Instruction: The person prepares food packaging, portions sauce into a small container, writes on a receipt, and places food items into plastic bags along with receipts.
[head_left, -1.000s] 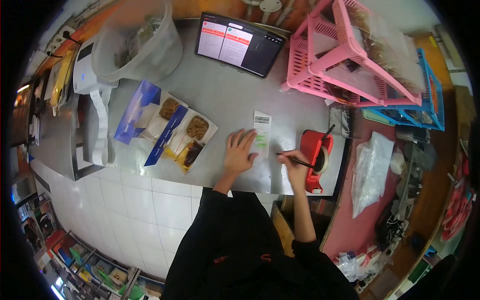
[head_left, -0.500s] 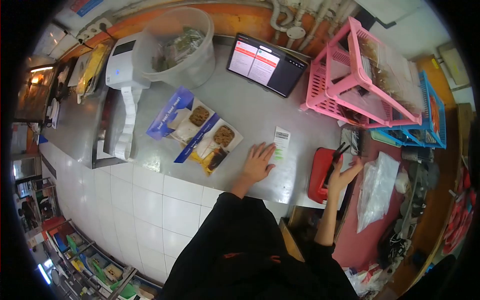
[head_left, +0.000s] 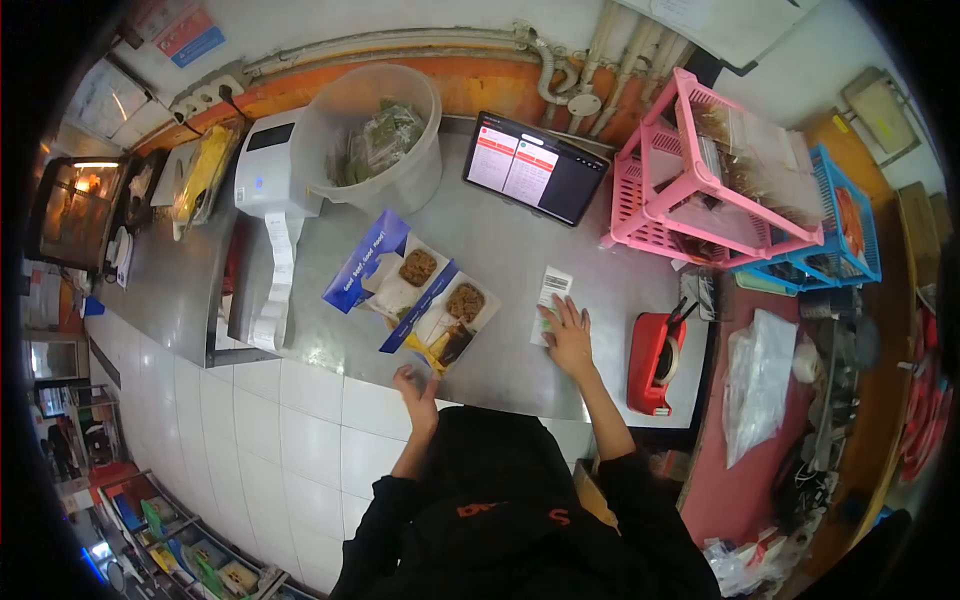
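Observation:
A printed paper slip lies on the steel table, and my right hand rests on its lower part with fingers spread. Near the front edge, my left hand is raised with its fingers apart, just below two open food boxes. The left box has a blue lid flap and holds rice and brown minced food. Beside it, the right box holds similar food with something yellow and dark at its lower end.
A tablet stands at the back, left of a pink rack. A red tape dispenser sits at the right. At the back left are a clear bucket and a white printer with a paper strip.
My left hand has left the slip and moved left towards the boxes. My right hand has moved from the tape dispenser onto the slip. The camera view has shifted slightly.

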